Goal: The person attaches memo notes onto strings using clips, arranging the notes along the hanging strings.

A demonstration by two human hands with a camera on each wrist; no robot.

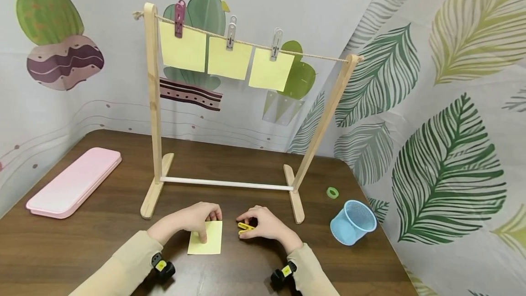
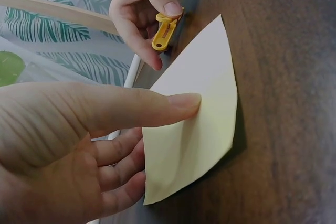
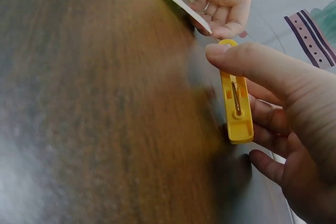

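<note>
Between thumb and fingers, my left hand pinches a square yellow sticky note. The note bends slightly in the left wrist view, the thumb lying across its face and the other fingers behind it. To its right, my right hand holds a yellow clothespin between thumb and fingers, low over the table. Beyond both hands stands a wooden frame with a string across its top. Three yellow notes hang there in a row, pinned by a dark pink clothespin and two pale ones.
A pink pencil case lies at the table's left. On the right are a light blue mesh cup and a small green tape roll. A white bar joins the frame's feet. Patterned cloth hangs behind the table.
</note>
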